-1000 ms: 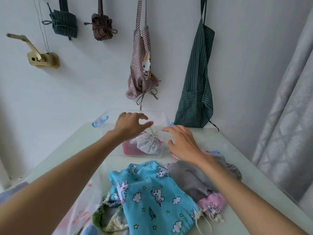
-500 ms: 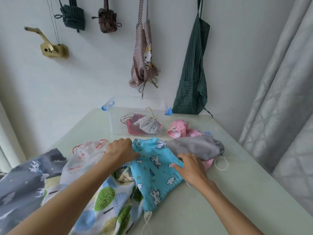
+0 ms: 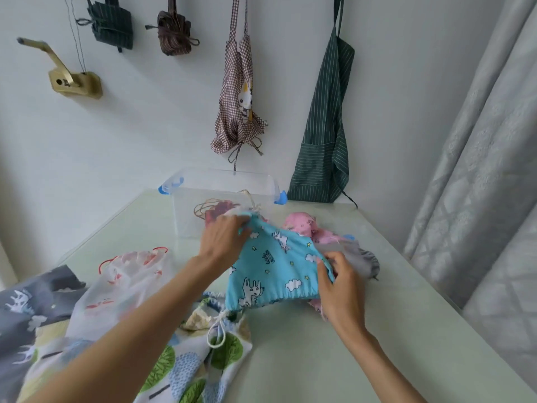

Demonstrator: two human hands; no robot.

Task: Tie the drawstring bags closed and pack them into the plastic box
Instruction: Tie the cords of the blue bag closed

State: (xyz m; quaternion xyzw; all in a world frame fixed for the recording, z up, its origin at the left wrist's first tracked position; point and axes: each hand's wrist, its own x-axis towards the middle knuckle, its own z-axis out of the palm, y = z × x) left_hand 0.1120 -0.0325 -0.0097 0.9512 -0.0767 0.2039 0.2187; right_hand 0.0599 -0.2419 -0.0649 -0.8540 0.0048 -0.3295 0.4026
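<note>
A blue drawstring bag (image 3: 276,271) with white rabbits and clouds is lifted a little off the table between both hands. My left hand (image 3: 223,239) grips its far corner. My right hand (image 3: 340,283) pinches its right edge near the gathered opening, and a white cord (image 3: 219,333) dangles from the bag's lower left. The clear plastic box (image 3: 186,210) with blue latches stands behind, holding a red bag (image 3: 216,212); my left hand hides what else lies in it. A grey bag (image 3: 360,257) and pink bags (image 3: 302,225) lie to the right.
A white bag with red cord (image 3: 128,274), a leaf-print bag (image 3: 191,362) and a dark grey bag (image 3: 26,309) lie at the front left. Aprons (image 3: 325,135) hang on the wall behind the table. A curtain (image 3: 479,170) hangs at the right.
Both hands came back from the box to the pile, took hold of the blue bag and lifted and turned it. The camera tilted down and left.
</note>
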